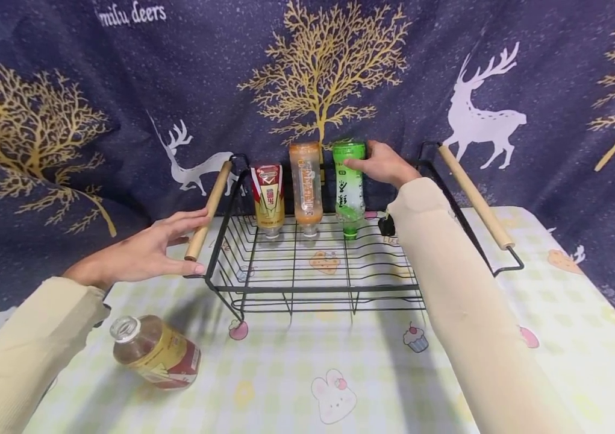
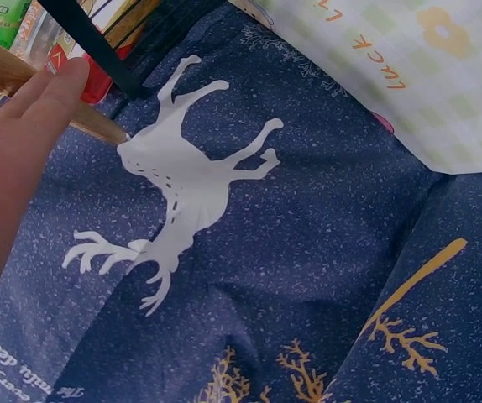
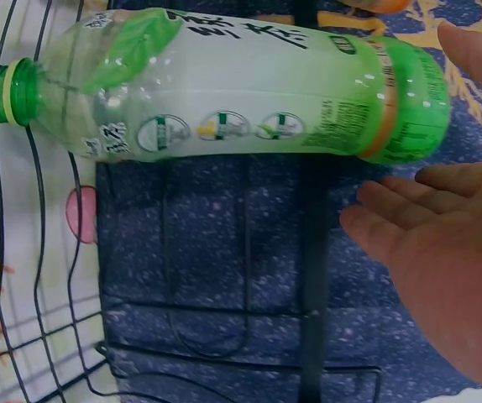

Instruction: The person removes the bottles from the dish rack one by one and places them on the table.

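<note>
Left hand (image 1: 150, 248) rests, fingers extended, on the nine-o'clock handle (image 1: 218, 188) of the rack (image 1: 307, 289), likely steadying it; right hand (image 1: 387, 166), fingers apart, flanks an upended bottle (image 1: 349, 188) at twelve.

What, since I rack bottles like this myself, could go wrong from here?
The green bottle stands neck-down on its narrow cap, so a nudge from the right hand close beside it might tip it.

The left hand is at the wooden handle; a push there could jolt the rack and unsettle the upended bottles.

The loose bottle on the table near the left sleeve could get knocked.
</note>
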`<move>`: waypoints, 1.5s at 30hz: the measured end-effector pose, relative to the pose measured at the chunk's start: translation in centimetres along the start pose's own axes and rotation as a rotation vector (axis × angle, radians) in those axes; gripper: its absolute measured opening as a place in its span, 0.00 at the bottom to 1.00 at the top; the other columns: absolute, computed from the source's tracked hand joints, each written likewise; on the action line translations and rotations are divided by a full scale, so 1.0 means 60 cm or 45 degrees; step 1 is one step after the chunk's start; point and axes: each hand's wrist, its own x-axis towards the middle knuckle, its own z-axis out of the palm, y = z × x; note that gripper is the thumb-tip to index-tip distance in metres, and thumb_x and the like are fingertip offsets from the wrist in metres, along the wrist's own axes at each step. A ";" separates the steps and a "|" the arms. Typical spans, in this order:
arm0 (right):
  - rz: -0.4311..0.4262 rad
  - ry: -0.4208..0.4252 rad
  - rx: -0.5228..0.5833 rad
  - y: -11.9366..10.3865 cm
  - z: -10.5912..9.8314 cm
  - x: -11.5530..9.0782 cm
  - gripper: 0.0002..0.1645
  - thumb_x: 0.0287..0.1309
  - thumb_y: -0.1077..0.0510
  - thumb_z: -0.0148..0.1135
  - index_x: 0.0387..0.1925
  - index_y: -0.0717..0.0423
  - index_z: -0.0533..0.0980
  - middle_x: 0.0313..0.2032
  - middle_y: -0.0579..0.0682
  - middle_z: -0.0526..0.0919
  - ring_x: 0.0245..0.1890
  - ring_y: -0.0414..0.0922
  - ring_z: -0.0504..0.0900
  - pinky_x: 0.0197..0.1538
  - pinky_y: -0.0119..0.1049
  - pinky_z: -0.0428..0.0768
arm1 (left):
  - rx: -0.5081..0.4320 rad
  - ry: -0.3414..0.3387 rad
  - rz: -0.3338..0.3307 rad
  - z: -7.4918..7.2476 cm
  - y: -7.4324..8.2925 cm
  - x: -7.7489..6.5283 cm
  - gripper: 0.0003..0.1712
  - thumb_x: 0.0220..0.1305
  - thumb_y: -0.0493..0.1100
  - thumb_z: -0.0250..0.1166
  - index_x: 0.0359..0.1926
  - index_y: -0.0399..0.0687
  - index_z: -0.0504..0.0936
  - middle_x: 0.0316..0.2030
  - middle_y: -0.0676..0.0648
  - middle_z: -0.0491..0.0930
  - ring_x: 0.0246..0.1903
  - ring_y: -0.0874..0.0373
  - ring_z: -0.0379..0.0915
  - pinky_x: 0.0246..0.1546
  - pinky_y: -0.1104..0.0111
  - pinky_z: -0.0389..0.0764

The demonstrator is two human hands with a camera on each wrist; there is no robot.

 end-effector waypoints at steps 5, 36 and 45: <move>-0.005 0.028 0.068 0.006 0.007 0.017 0.51 0.70 0.39 0.55 0.78 0.59 0.43 0.71 0.62 0.60 0.70 0.56 0.62 0.70 0.52 0.64 | 0.002 0.004 0.020 -0.001 0.000 0.004 0.47 0.57 0.37 0.75 0.71 0.27 0.61 0.72 0.31 0.53 0.68 0.36 0.58 0.61 0.39 0.67; 0.046 0.127 -0.044 0.018 -0.024 -0.007 0.57 0.66 0.39 0.60 0.78 0.64 0.43 0.67 0.65 0.64 0.65 0.59 0.67 0.67 0.54 0.67 | 0.026 0.002 0.046 0.001 0.004 0.013 0.45 0.57 0.37 0.76 0.69 0.25 0.63 0.71 0.31 0.56 0.66 0.36 0.61 0.61 0.37 0.66; 0.023 0.030 -0.134 0.020 -0.040 -0.031 0.58 0.65 0.39 0.60 0.78 0.62 0.40 0.68 0.66 0.61 0.64 0.60 0.66 0.66 0.57 0.67 | 0.022 0.004 0.023 -0.001 -0.004 0.005 0.46 0.56 0.37 0.76 0.70 0.28 0.63 0.72 0.31 0.55 0.66 0.36 0.60 0.59 0.38 0.68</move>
